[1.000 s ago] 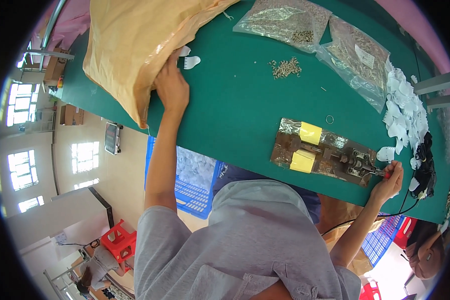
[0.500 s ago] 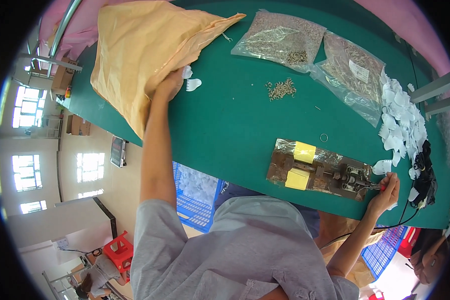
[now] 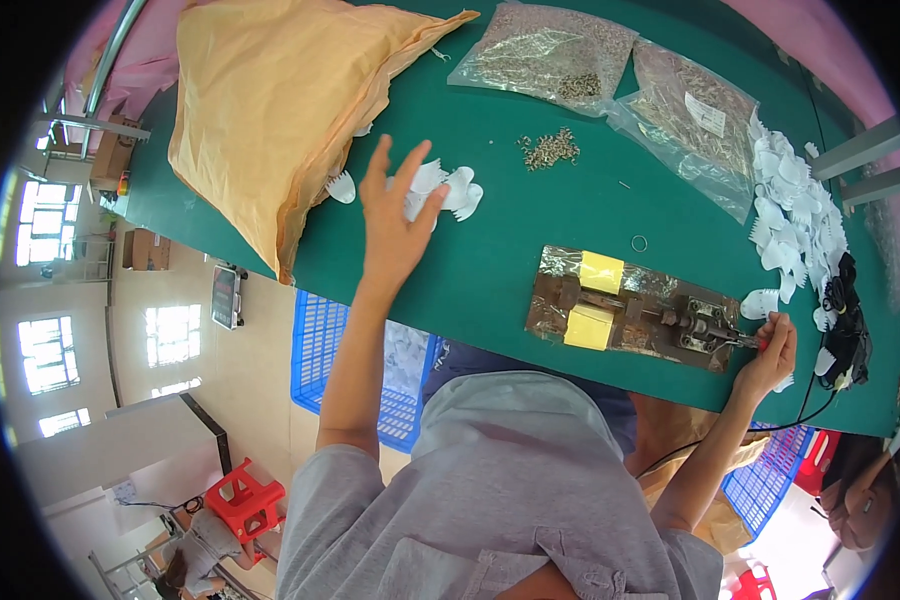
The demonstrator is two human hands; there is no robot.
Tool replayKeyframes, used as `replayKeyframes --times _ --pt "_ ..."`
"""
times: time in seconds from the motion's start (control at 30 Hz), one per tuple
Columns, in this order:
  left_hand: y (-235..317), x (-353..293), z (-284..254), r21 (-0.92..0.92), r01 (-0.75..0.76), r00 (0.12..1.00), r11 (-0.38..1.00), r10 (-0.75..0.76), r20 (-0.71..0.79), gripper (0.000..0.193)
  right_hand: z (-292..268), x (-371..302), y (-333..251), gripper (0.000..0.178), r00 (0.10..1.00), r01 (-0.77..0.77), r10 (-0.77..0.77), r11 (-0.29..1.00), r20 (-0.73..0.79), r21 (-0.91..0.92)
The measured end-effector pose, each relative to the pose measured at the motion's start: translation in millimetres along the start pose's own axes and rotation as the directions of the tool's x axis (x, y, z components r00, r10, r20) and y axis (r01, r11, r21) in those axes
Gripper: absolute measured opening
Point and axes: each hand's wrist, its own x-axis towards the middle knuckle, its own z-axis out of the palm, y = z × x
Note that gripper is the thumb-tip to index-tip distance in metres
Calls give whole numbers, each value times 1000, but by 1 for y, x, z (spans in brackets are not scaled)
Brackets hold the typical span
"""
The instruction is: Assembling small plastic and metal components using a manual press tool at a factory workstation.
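My left hand [image 3: 398,225] is over the table with its fingers spread. Several flat white toothed pieces [image 3: 460,192] lie under and beside its fingertips, and one more white piece rests at the mouth of a large yellow sack [image 3: 260,120]. At the right, my right hand [image 3: 768,360] is closed around the red-ended handle [image 3: 750,341] of a push clamp. That clamp is part of a metal jig [image 3: 650,322] with two yellow pads, lying near the table's front edge. A white toothed piece [image 3: 760,303] lies just beyond the right hand.
Small metal fittings [image 3: 550,150] are heaped mid-table, with a metal ring [image 3: 639,242] nearer the jig. Two clear bags [image 3: 545,55] of fittings lie at the back. White pieces [image 3: 795,210] pile up at the right beside a black cable bundle [image 3: 842,330]. Blue crates [image 3: 315,350] stand below.
My left hand has come out of the sack's mouth and moved right, its fingers now spread. More white pieces lie on the table there. My right hand stays on the clamp handle.
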Motion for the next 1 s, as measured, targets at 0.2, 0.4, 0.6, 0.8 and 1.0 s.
replayKeyframes --times 0.2,0.4,0.6,0.8,1.0 --pt "28 8 -22 117 -96 995 988 91 50 28 0 0 -1 29 1000 -9 9 1000 -12 -15" --pt "21 23 26 306 -131 977 943 70 200 30 -1 3 2 28 1000 6 -6 1000 -4 4" --pt "29 46 34 511 -299 952 806 212 222 20 -7 -3 -2 28 999 -27 26 999 -40 -24" --pt "46 41 -14 -249 -39 999 968 33 -26 11 2 -1 -23 23 998 41 -50 983 -44 -178" --pt "117 -55 -20 -545 129 865 828 175 470 14 -5 19 -67 24 970 217 -47 613 239 -759"
